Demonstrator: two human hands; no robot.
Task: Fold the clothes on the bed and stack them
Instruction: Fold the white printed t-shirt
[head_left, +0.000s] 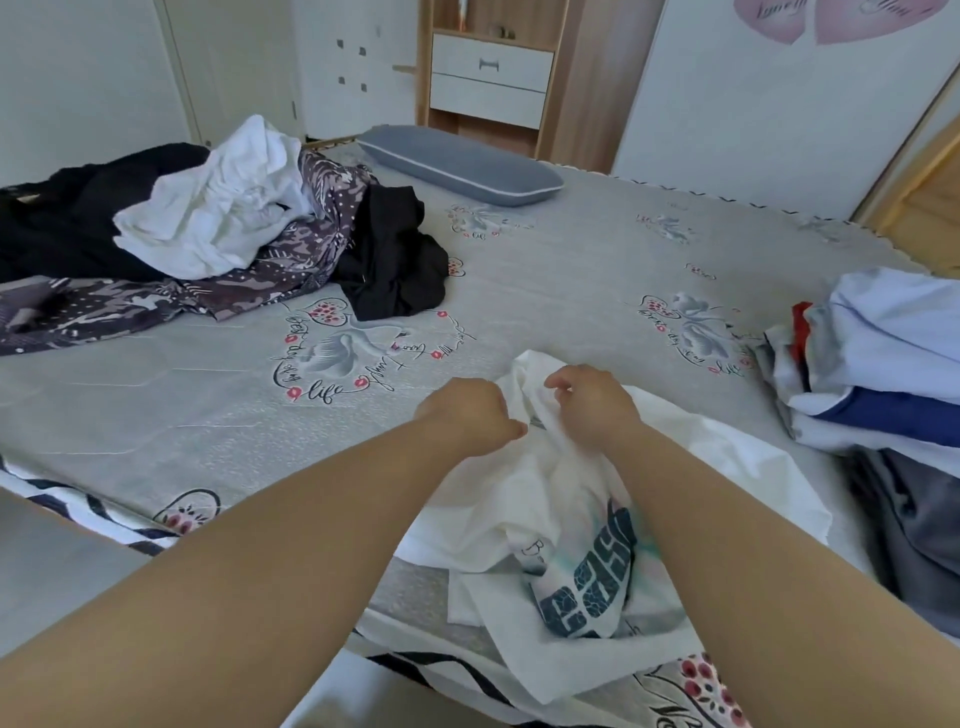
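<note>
Step in hand: opening out one garment for folding. White printed T-shirt (566, 519) lying crumpled at near edge of bed (571, 270), print facing up, partly bunched. Left hand (470, 415) closed, fingers pinched on upper edge of the fabric; right hand (592, 405) likewise curled, gripping the same edge just beside it. Unfolded heap (218, 228) at far left of bed; folded stack (878, 374) at right edge. Next move, as judged: draw hands apart to spread the edge, flatten the shirt, then fold and transfer to the stack.
</note>
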